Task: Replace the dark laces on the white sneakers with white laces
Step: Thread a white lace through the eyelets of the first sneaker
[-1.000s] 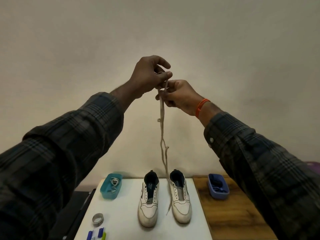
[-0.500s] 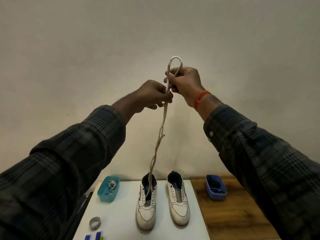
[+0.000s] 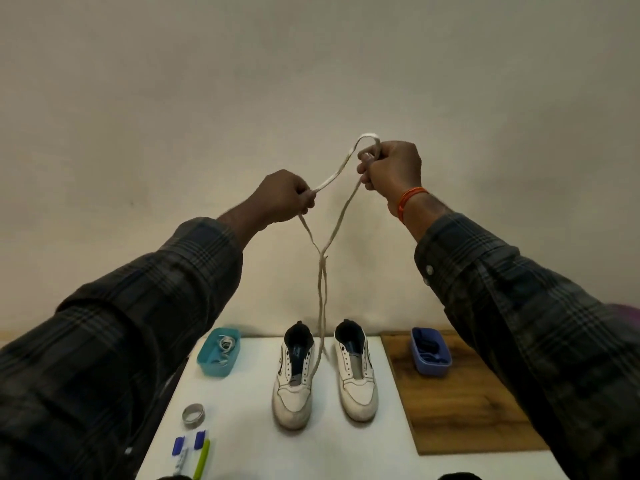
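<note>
Fingers (image 3: 304, 199) pinching white lace (image 3: 323, 271), 2 sneakers (image 3: 294, 382) below

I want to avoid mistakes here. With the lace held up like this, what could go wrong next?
The white lace crosses over itself below the left hand and right hand; pulling apart might tighten a knot. Its hanging ends reach the left sneaker and could snag or drag it.
</note>
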